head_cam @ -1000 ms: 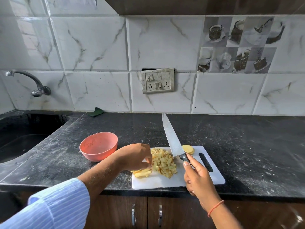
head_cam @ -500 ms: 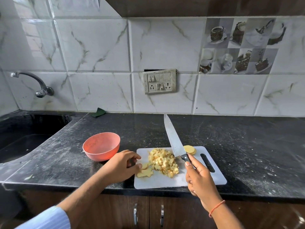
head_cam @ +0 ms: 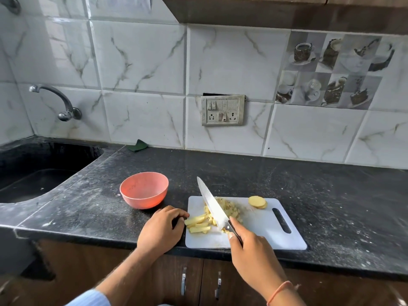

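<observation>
Counter (head_cam: 331, 206) | right fingers (head_cam: 235, 222) wrap knife (head_cam: 212, 204), handle hidden | left fingers (head_cam: 176, 214) curled, grip unclear

Soft daylight, glossy tile glare, wide-angle warping

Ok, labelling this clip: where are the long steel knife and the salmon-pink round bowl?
long steel knife (head_cam: 212, 205): head view, middle of the blade.
salmon-pink round bowl (head_cam: 143, 200): head view, front outer wall.

Salmon-pink bowl (head_cam: 144, 190), white cutting board (head_cam: 260, 226)
</observation>
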Demonstrator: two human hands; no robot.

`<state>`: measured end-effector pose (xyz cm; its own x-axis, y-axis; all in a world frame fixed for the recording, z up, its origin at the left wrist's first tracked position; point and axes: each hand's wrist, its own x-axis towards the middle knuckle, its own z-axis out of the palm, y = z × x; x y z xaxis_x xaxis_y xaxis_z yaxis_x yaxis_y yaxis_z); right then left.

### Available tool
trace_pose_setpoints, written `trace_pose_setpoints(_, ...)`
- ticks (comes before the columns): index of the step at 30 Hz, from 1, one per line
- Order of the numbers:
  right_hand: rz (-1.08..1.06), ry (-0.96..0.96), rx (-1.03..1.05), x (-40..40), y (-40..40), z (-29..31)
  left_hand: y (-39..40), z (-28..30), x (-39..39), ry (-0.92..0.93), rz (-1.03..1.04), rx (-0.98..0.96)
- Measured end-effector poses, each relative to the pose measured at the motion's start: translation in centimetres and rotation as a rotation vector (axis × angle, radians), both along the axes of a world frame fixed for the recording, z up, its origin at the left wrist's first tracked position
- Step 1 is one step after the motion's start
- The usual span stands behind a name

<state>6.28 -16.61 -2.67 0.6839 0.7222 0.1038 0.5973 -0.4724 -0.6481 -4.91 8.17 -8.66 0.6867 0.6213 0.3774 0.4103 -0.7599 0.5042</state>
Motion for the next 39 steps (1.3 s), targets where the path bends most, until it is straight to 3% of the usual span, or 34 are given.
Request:
trace_pose_setpoints(8, -0.05, -0.148, -0.174, -0.8, 1.0, 0.4, -0.3, 0.0, 0.0, -0.005, 0.002, -0.001)
trace_pose_setpoints(19, -0.055, -0.211, -0.183, -2.0, 1.3, 0.3, -0.4, 0.4, 0.0, 0.012, -0.029, -0.035)
trace_pose_setpoints(25, -0.069, -0.267, -0.233, -1.9, 1.4, 0.2, 0.0, 1.2, 0.6, 0.218, -0.229, -0.013)
trace_pose_setpoints(39, -0.076, -0.258, -0.204, -1.3, 2.0, 0.3, -0.5, -0.3, 2.1, -0.039, -0.073, 0.021)
